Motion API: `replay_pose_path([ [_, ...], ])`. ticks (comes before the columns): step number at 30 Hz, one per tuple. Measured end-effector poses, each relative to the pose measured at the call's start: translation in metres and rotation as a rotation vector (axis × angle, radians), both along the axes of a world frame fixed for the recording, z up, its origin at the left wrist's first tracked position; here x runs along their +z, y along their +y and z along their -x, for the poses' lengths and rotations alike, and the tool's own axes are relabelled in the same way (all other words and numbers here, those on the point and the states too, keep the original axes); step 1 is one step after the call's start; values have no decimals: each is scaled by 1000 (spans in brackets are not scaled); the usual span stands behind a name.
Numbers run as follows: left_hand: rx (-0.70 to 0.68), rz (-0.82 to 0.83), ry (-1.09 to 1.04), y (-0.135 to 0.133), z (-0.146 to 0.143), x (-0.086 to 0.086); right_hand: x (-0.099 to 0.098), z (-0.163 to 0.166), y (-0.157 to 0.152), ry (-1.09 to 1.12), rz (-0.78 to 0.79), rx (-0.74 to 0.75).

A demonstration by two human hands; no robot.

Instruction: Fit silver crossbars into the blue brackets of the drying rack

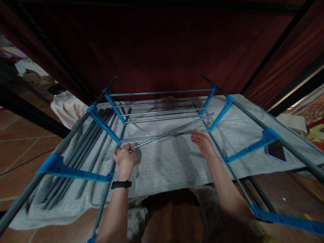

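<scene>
A loose thin metal rod (174, 129) slants up to the right across a rack frame of grey tubes and blue plastic brackets. Near its lower end, my left hand (124, 156) is closed around it. My right hand (201, 141) has its fingers spread beside a fitted crossbar (138, 138); whether the fingertips touch it I cannot tell. That bar spans a left blue bracket (104, 124) and a right blue bracket (220, 115). Several more crossbars (162, 111) join the far pair of brackets. The loose rod's upper end is apart from the right bracket.
Several grey tubes (84, 152) lie on the left of a grey blanket (162, 168). Nearer blue brackets (73, 171) stick inward on both sides. A phone (276, 151) lies by the right side tube (248, 114). Dark red curtains (162, 50) hang behind.
</scene>
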State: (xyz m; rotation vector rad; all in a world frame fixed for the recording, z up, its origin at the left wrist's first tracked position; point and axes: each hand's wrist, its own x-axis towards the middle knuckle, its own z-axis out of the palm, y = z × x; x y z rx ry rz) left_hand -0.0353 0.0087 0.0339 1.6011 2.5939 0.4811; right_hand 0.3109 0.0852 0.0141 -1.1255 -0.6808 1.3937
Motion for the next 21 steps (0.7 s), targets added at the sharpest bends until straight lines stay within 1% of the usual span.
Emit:
replay_pose_path([
  [5,-23,18,72,-1,-1,-1,1,-4,2,50,-7,-37],
  [12,-57,22,139,-1,1,-5,2,-12,6,158,-25,-138],
  [21,-73,53,129,3,2,-8,-3,-25,11,125,32,-254],
])
